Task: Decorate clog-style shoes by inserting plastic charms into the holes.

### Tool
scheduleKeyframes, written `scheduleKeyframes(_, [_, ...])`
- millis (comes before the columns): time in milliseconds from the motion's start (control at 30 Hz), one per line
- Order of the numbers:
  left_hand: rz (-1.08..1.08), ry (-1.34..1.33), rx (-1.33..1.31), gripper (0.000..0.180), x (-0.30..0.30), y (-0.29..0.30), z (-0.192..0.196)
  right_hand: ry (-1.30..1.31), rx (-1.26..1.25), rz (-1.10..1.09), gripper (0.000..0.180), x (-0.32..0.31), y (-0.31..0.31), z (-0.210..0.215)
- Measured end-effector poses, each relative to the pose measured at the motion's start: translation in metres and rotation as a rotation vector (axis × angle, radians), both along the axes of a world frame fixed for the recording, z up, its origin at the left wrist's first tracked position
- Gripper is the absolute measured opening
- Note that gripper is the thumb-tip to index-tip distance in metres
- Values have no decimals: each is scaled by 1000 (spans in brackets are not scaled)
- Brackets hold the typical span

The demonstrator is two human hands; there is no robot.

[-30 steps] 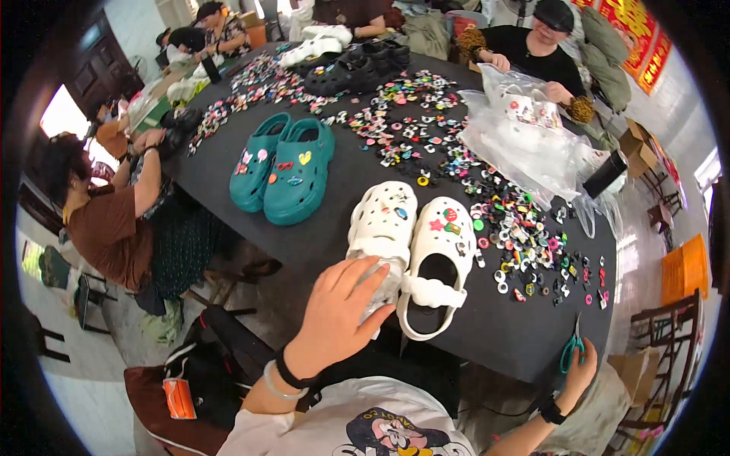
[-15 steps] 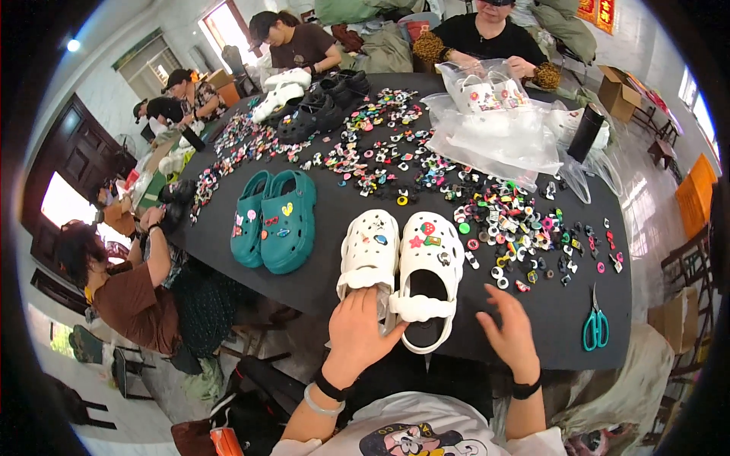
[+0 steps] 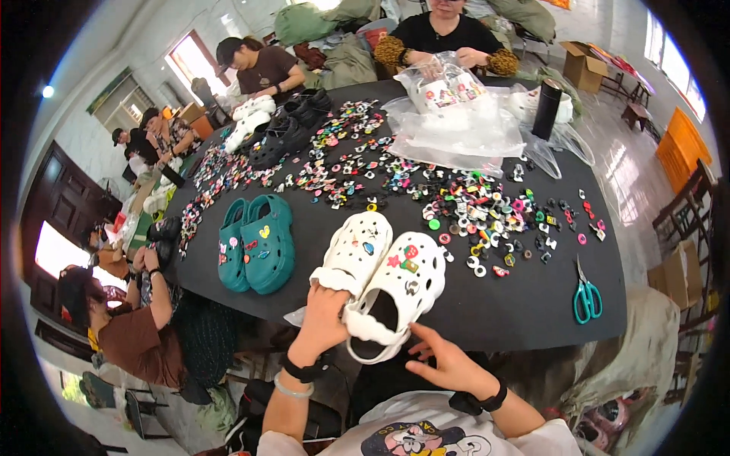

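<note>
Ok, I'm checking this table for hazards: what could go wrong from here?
The right white clog sits at the near edge of the table, so the right hand could nudge it off. Shifting it forward might scatter the loose charms. The scissors lie with bare blades, so a careless reach could nick someone.

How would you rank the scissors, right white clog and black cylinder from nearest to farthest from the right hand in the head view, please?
1. Right white clog: just ahead-left of the right hand.
2. Scissors: off to the right.
3. Black cylinder: far ahead, beyond the scissors.
</note>
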State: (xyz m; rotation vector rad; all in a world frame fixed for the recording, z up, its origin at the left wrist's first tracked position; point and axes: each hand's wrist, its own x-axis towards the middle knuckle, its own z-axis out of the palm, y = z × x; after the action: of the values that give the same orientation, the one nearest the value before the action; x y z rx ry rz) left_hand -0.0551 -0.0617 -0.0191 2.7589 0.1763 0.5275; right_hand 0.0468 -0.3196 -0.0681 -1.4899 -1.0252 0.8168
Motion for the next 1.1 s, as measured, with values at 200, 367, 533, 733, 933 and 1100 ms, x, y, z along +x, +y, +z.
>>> scheduleKeyframes(200, [-184, 155, 17, 43, -17, 12, 8, -213, -31, 106, 64, -4, -10, -1])
scheduleKeyframes(367, [-361, 268, -16, 44, -11, 24, 30, -292, 126, 271, 57, -7, -9, -10])
scheduleKeyframes(533, [-513, 356, 135, 48, 12, 64, 45, -278, 123, 235, 31, 16, -12, 17])
scheduleKeyframes(733, [-346, 263, 518, 28, 45, 99, 50, -625, 218, -157, 29, 83, 3, 60])
scheduleKeyframes(933, [-56, 73, 447, 56, 34, 101, 38, -447, 64, -263, 46, 132, 43, 34])
scheduleKeyframes(1100, [358, -301, 151, 58, -29, 90, 27, -281, -54, -175, 57, 137, 82, 14])
